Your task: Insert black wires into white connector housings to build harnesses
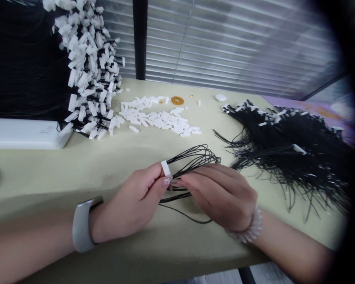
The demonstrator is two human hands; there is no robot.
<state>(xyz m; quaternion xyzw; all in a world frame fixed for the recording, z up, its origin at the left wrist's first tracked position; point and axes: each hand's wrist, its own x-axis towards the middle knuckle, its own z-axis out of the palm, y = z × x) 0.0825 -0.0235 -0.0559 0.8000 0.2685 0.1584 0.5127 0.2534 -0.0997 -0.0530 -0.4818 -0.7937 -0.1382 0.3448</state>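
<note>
My left hand [136,197] pinches a small white block [166,168] between thumb and fingers, with thin black cords [195,157] running from it in a looped bundle. Close beside it on the right, my right hand [225,193] has its fingers closed on the same cords, its fingertips near my left thumb. One cord hangs in a loose curve below both hands. The exact spot where the fingertips meet is partly hidden.
Loose white pieces [162,120] lie beyond my hands, near an orange ring [177,100]. A tall mass of white-tipped black cords [88,67] rises at the left behind a white device [26,133]. Another black cord pile [298,146] spreads at the right.
</note>
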